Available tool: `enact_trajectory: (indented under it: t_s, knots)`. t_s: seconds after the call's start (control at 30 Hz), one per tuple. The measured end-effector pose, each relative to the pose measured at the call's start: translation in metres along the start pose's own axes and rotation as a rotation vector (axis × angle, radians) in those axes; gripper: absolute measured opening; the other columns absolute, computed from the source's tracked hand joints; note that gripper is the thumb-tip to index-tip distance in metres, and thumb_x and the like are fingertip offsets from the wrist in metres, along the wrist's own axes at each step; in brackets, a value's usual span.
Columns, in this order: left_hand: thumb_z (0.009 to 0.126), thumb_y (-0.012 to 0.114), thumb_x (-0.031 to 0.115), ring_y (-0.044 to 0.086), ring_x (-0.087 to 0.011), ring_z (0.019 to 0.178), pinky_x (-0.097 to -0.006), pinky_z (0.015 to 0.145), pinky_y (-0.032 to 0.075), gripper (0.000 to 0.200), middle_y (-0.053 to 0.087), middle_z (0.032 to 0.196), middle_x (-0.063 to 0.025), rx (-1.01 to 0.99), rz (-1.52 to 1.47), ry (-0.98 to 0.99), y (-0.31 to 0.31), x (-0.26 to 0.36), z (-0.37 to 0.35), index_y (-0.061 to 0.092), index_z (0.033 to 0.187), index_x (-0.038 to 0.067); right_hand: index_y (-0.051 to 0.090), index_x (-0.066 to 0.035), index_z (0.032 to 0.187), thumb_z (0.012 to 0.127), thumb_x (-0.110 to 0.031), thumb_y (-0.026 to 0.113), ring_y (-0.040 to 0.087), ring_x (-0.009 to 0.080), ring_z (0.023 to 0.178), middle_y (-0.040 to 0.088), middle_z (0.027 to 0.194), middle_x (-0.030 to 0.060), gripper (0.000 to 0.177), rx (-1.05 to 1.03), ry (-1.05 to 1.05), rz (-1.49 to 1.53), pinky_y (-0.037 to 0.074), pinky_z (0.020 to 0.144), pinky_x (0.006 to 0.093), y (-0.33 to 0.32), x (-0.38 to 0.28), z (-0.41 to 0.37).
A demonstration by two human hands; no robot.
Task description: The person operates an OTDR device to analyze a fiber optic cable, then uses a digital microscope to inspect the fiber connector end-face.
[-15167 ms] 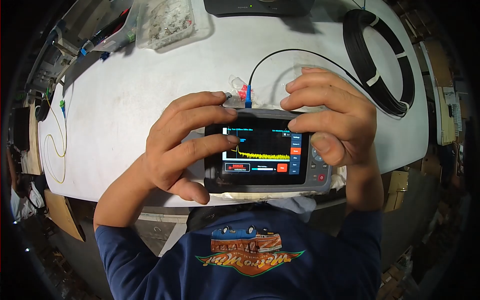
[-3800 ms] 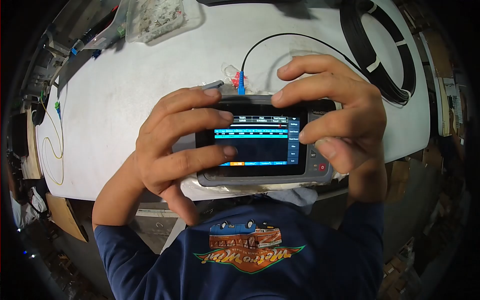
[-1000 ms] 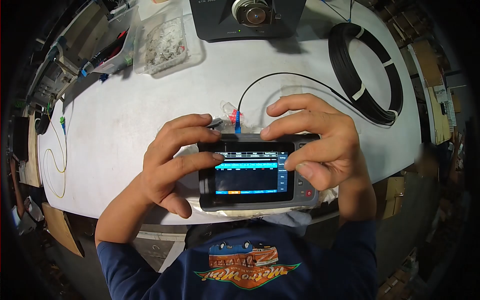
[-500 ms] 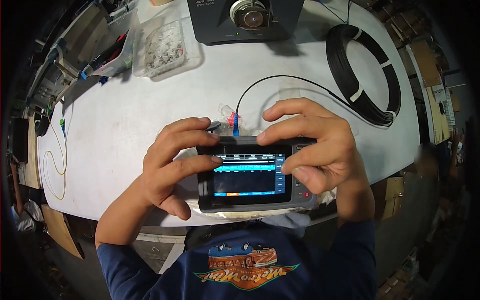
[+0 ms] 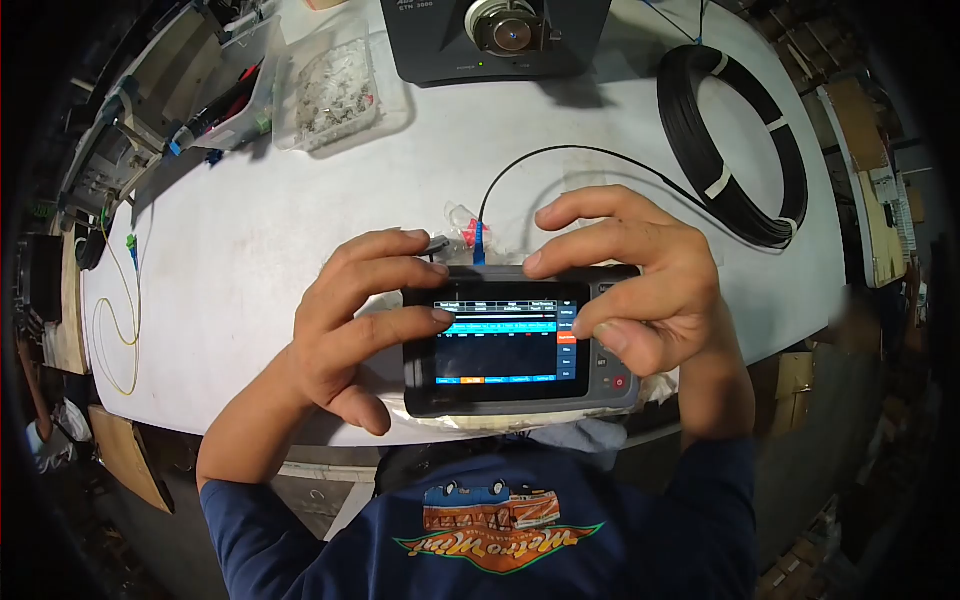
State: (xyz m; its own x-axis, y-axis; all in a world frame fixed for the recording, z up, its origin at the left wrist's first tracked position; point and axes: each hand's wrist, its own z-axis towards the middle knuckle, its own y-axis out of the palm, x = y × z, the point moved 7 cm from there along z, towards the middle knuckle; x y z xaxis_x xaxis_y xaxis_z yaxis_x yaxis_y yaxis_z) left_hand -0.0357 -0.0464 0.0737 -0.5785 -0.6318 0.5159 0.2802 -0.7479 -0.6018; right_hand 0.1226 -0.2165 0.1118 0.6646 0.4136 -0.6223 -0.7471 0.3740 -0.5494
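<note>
Could not read the rows on the screen (image 5: 495, 358): too small. Lost part of its left edge behind the left hand (image 5: 345, 322), part of the keypad (image 5: 602, 363) behind the right hand (image 5: 660, 280). Saw the machine (image 5: 440, 50) cut off by the top edge, the shirt (image 5: 620, 560) by the bottom. Found lower-right clutter (image 5: 795, 570) too blurred to name.

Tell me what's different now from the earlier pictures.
The screen has gone from a yellow trace to rows of text, and a side button has just turned orange. One finger of the right hand has moved down beside it. Nothing is seen taken or let go. The left hand still spreads over the tester's left side; the cable stays plugged in.
</note>
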Motion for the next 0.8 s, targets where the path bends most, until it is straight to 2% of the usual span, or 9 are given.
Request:
enact_trajectory:
  t_s: [0.33,0.4,0.43,0.5,0.63,0.7,0.8]
  knots:
    - [0.088,0.045,0.087,0.061,-0.0468,0.120,-0.0577,0.100,0.051,0.087,0.069,0.120,-0.0230,0.011,-0.038,0.083,-0.003,0.007,0.000,0.081,0.105,0.010,0.070,-0.002,0.064,0.060,-0.012,0.067,0.068,0.0417,0.108,0.077,0.107,0.0148,0.011,0.000,-0.006,-0.007,0.058,0.087,0.0448,-0.001,0.000,0.002]
    - [0.087,0.046,0.088,0.060,-0.0463,0.122,-0.0581,0.100,0.051,0.087,0.069,0.120,-0.0231,0.014,-0.058,0.077,-0.002,0.009,0.000,0.082,0.104,0.011,0.075,-0.003,0.068,0.065,-0.020,0.063,0.068,0.0440,0.110,0.078,0.104,0.0205,0.021,-0.009,-0.004,-0.024,0.058,0.087,0.0513,0.001,0.000,-0.001]
    - [0.087,0.046,0.088,0.060,-0.0463,0.122,-0.0581,0.100,0.051,0.087,0.069,0.120,-0.0231,0.015,-0.062,0.079,-0.001,0.009,-0.001,0.082,0.104,0.011,0.075,-0.003,0.068,0.065,-0.020,0.063,0.068,0.0440,0.110,0.078,0.104,0.0205,0.021,-0.010,0.000,-0.027,0.058,0.087,0.0513,0.001,0.000,-0.001]
    - [0.086,0.045,0.089,0.060,-0.0463,0.123,-0.0585,0.100,0.050,0.087,0.069,0.120,-0.0226,0.005,-0.045,0.095,-0.001,0.010,-0.002,0.082,0.104,0.012,0.069,-0.002,0.064,0.059,-0.011,0.069,0.068,0.0417,0.107,0.077,0.106,0.0145,0.010,0.011,-0.011,-0.002,0.059,0.086,0.0442,0.000,-0.001,0.000]
    - [0.086,0.044,0.090,0.059,-0.0463,0.124,-0.0598,0.100,0.050,0.088,0.069,0.120,-0.0220,-0.002,-0.046,0.074,-0.001,0.010,-0.002,0.082,0.102,0.013,0.069,-0.003,0.064,0.059,-0.011,0.070,0.069,0.0414,0.105,0.077,0.106,0.0142,0.010,0.015,0.003,-0.019,0.059,0.085,0.0441,0.000,-0.001,0.000]
    - [0.085,0.044,0.091,0.060,-0.0464,0.123,-0.0606,0.100,0.049,0.088,0.070,0.119,-0.0209,-0.009,-0.027,0.087,-0.002,0.011,-0.001,0.083,0.099,0.014,0.074,-0.005,0.070,0.068,-0.021,0.064,0.068,0.0438,0.110,0.077,0.106,0.0197,0.019,-0.018,0.016,-0.030,0.058,0.088,0.0517,0.002,0.000,-0.002]
    - [0.082,0.043,0.093,0.061,-0.0463,0.123,-0.0610,0.100,0.049,0.089,0.072,0.118,-0.0193,0.017,-0.047,0.124,-0.004,0.015,0.001,0.083,0.095,0.015,0.074,-0.006,0.074,0.071,-0.022,0.065,0.068,0.0444,0.111,0.077,0.107,0.0193,0.018,-0.045,0.013,-0.033,0.057,0.088,0.0536,0.001,0.001,0.000]
